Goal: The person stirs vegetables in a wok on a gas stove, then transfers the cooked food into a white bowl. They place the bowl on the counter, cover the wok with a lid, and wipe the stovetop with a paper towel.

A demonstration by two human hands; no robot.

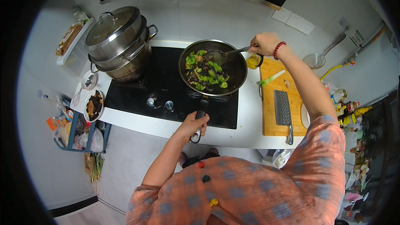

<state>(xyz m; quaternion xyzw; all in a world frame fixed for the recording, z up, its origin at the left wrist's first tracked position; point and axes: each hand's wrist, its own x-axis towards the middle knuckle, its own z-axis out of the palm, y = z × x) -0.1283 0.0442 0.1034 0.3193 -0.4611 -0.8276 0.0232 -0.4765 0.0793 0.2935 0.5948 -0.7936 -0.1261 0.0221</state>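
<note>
A dark frying pan (239, 78) sits over the right burner of the black glass cooktop (165, 68). My left hand (194, 126) is closed round the pan handle (200, 115), near the counter's front edge. In the pan lie green leafy pieces (212, 76) mixed with dark, wood-ear-like pieces and some brownish bits. From the upper right, my right hand (267, 44) grips the handle of a metal spatula or ladle (240, 50). Its head dips among the food and is partly blurred.
A stacked steel steamer pot (120, 42) occupies the left burner. Beside it are an oval plate of cooked food (93, 106) and a small bowl (88, 80). To the right, a cleaver (282, 107) and a scallion piece (272, 78) lie on a wooden cutting board (268, 122), near a glass jug of yellow liquid (253, 61).
</note>
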